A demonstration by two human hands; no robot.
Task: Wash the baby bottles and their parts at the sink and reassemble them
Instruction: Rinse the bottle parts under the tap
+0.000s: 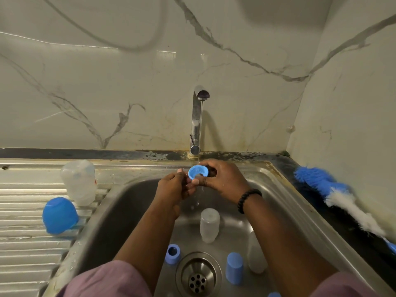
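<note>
I am holding a blue ring (198, 172) under the running tap (198, 116), my right hand (222, 179) pinching its right edge with thumb and curled fingers, and my left hand (174, 186) closing on its left edge from below, fingers curled in against it. I am keeping it up there, just below the spout, so that the stream is falling straight onto it and rinsing through the hole in its middle (water is dripping off below my hands). The ring is tilting its open face up and toward me; it is short and round, so its axis is running roughly from me toward the wall.

Further out, in the sink (267, 189), a clear bottle (209, 225) is standing mouth down beneath my hands, with two blue caps (173, 253) (234, 271) either side of the drain (198, 275). On the draining board (25, 249) to the left another clear bottle (79, 181) is standing upended beside a blue dome lid (59, 215), I judge drying there. A bottle brush (334, 191) is lying along the right counter.
</note>
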